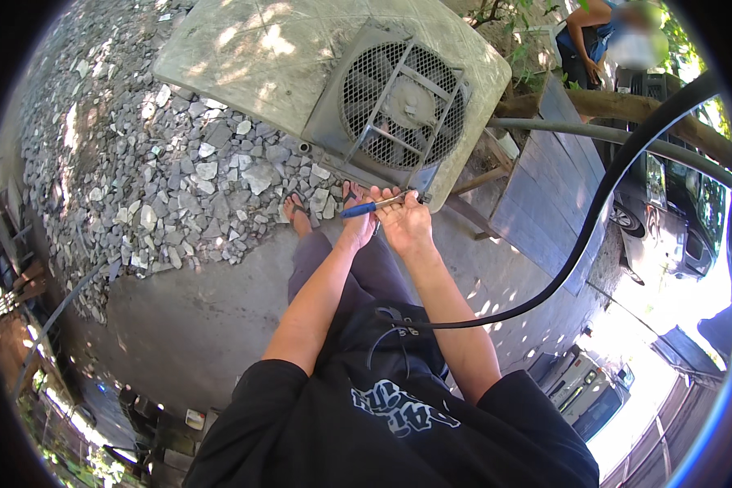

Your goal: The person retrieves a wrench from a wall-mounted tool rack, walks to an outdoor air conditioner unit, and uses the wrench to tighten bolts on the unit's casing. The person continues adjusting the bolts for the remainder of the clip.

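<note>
At the lower corner of the outdoor unit: both hands meet, about 12 o'clock from the person's chest.
Tool: a blue-handled tool [372,206], probably a screwdriver or pliers, lies across the hands with its metal end toward 3 o'clock, close to the unit's lower edge.
Left hand: the left hand [358,229] is curled around the blue handle, fingers closed on it.
Right hand: the right hand [405,221] is palm up, fingers bent over the metal shaft near the tip, steadying it; how tightly it grips I cannot tell.
Outdoor unit: a grey air-conditioner unit [301,73] lies tilted at 12 o'clock, its round fan grille [403,106] facing the person.
Step in hand: by my reading, the tool is being set at a fastener or fitting on the unit's bottom corner, with the tip not clearly seated.
Next move calls for: a firm hold on the handle and a guided tip, since the contact point is hidden behind the fingers.
Hose: a black hose [594,220] curves from the waist toward 2 o'clock.
Ground: bare concrete [195,317] underfoot, grey crushed stone [146,179] from 9 to 11 o'clock.
Surroundings: a sunlit yard; a wooden panel [545,179] at 2 o'clock, parked cars [667,220] at 3 o'clock, another person [594,37] at 1 o'clock.
</note>
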A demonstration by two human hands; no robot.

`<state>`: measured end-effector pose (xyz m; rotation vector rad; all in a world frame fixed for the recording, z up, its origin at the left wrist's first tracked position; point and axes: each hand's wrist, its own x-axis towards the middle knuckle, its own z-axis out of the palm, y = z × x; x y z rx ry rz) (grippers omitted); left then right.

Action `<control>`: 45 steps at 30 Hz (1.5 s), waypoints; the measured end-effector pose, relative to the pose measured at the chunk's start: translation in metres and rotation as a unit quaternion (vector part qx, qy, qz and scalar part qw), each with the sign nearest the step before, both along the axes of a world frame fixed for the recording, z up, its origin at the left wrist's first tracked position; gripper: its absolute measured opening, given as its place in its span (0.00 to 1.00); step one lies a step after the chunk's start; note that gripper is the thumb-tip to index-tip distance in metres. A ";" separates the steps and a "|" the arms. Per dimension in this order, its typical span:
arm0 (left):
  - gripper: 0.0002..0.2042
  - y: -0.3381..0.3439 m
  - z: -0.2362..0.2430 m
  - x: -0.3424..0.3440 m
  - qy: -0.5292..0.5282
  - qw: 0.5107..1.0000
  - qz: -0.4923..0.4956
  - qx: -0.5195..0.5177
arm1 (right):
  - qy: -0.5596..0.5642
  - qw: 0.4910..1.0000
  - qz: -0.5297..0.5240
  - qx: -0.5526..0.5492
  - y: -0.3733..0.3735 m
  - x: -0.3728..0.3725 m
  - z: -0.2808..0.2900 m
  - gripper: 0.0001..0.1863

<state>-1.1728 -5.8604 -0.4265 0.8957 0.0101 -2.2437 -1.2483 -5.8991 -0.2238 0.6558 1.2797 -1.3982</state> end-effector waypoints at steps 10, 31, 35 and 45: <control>0.29 -0.019 0.039 0.015 0.047 0.995 -0.088 0.026 | 0.577 0.425 0.697 0.030 0.008 -0.072 0.012 0.23; 0.27 -0.014 0.028 0.010 0.064 0.995 -0.060 0.037 | 0.145 0.924 0.348 0.061 0.002 -0.032 0.023 0.24; 0.26 -0.015 0.027 0.012 0.042 0.998 -0.037 0.004 | 0.120 0.917 0.377 0.047 0.004 -0.033 0.021 0.23; 0.26 -0.023 0.039 0.017 0.033 0.995 -0.085 0.030 | 0.513 0.364 0.773 0.084 -0.017 -0.063 0.058 0.22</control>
